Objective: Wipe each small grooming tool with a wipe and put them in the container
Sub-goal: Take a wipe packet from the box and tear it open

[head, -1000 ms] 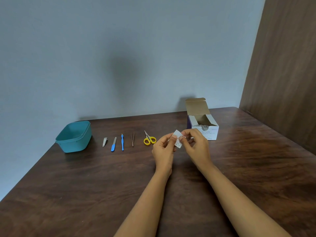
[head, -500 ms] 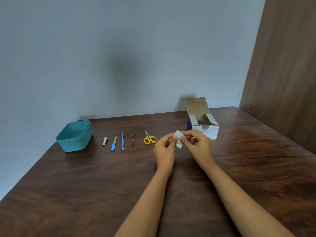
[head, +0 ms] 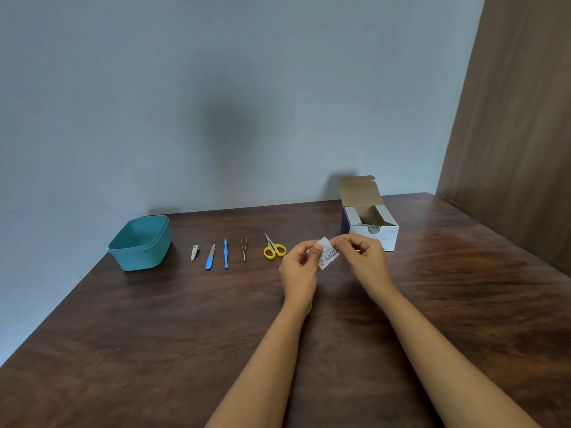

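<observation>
Little had moved since the earlier frames: both hands sat marginally lower in the frame, the wipe sachet (head: pixel 327 257) unchanged between them. Left hand (head: pixel 301 270) pinched the sachet's left side, thumb on its face; right hand (head: pixel 363 261) pinched its upper right corner. Opposed grips suggested a tear-open not yet achieved; no wipe was exposed. The sachet was held above the tabletop (head: pixel 154 335), right of centre frame, just in front of the open swab box (head: pixel 370 223), its likely source. Five tools lay in a spaced row at centre left, apparently for single pickups: nail clipper (head: pixel 194 252), nail file (head: pixel 210 257), blue pusher (head: pixel 226 253), tweezers (head: pixel 244 248), yellow scissors (head: pixel 273 248). The teal container (head: pixel 140 242) stood at the row's left end, with nothing seen inside.
</observation>
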Demonstrator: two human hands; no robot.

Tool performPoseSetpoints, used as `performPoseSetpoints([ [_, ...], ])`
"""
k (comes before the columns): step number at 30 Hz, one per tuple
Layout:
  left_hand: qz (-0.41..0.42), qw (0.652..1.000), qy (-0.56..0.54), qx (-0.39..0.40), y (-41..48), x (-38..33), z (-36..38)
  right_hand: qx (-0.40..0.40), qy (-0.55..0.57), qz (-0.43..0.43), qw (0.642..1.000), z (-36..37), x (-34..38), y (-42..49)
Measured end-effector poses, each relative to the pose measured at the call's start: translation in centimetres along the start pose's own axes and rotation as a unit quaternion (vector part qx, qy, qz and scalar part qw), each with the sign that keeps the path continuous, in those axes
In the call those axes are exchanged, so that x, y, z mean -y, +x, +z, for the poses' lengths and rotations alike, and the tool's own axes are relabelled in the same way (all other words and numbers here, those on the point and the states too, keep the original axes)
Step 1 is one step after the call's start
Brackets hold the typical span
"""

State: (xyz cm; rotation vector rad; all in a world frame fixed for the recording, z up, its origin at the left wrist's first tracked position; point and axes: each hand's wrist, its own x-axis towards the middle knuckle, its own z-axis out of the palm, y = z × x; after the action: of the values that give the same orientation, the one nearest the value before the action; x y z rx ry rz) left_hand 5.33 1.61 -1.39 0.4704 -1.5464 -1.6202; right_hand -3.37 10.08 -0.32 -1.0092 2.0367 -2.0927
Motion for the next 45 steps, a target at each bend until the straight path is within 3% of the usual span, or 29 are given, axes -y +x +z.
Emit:
performPoseSetpoints([
  [10, 0.001, 0.998, 0.036, 0.05, 0.1, -0.1, -0.5, 0.072, 0.053, 0.093, 0.992, -1.8, 1.0, 0.1],
  [19, 0.006, 0.992, 0.084, 0.094, -0.4, -0.5, -0.6, 0.1, -0.013, 0.129, 0.987, -2.0, 1.3, -0.2],
  [28, 0.062, 0.972, 0.225, 0.03, -0.6, -0.6, -0.6, 0.081, -0.092, 0.088, 0.988, -0.5, -0.2, -0.5],
  [32, 0.069, 0.959, 0.274, 0.004, -0.5, -0.5, -0.9, -0.01, -0.04, 0.115, 0.992, -0.3, -0.6, -0.1],
  [35, 0.066, 0.915, 0.397, 0.023, -0.5, -0.3, -1.1, -0.065, 0.013, 0.124, 0.99, -0.6, -0.3, 0.0],
  [38, 0.061, 0.858, 0.508, 0.042, -0.8, -0.3, -0.9, -0.071, 0.054, 0.118, 0.989, -0.5, -0.3, -0.1],
  [45, 0.017, 0.881, 0.461, -0.104, 0.7, -1.6, -2.3, -0.054, 0.082, 0.111, 0.989, 0.0, -0.4, -0.4],
])
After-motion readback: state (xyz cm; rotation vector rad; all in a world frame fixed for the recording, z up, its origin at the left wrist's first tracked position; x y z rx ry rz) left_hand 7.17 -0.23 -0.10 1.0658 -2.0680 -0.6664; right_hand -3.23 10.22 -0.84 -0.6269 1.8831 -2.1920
